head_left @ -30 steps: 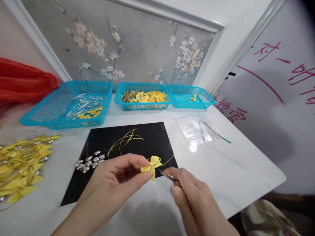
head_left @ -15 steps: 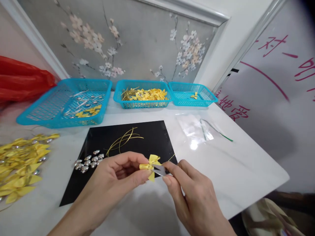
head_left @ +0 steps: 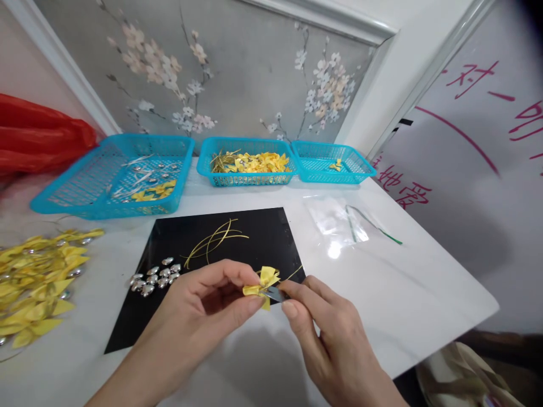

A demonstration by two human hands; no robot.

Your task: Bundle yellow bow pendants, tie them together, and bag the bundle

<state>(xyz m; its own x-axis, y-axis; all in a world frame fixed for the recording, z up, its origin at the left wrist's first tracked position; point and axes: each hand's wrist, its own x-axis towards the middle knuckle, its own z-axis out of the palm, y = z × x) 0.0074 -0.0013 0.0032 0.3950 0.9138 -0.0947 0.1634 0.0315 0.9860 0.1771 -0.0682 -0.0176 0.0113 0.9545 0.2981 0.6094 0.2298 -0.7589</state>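
Note:
My left hand [head_left: 203, 308] pinches a small yellow ribbon bow [head_left: 263, 281] between thumb and fingers, just above the near edge of a black mat [head_left: 203, 237]. My right hand [head_left: 328, 333] grips a thin silver metal tool [head_left: 275, 293] whose tip touches the bow. A gold wire tail [head_left: 292, 273] sticks out of the bow to the right. On the mat lie loose gold wires [head_left: 212, 240] and a cluster of silver beads [head_left: 155, 277].
Three blue baskets stand at the back: a large one [head_left: 114, 178] with a few bows and beads, a middle one [head_left: 246, 164] full of yellow bows, a right one [head_left: 331, 164] with one bow. Finished bows [head_left: 34, 282] pile at left. A clear plastic bag [head_left: 339, 223] lies right.
My right hand has moved left, bringing the metal tool from beside the bow into contact with it. The left hand keeps its hold on the bow.

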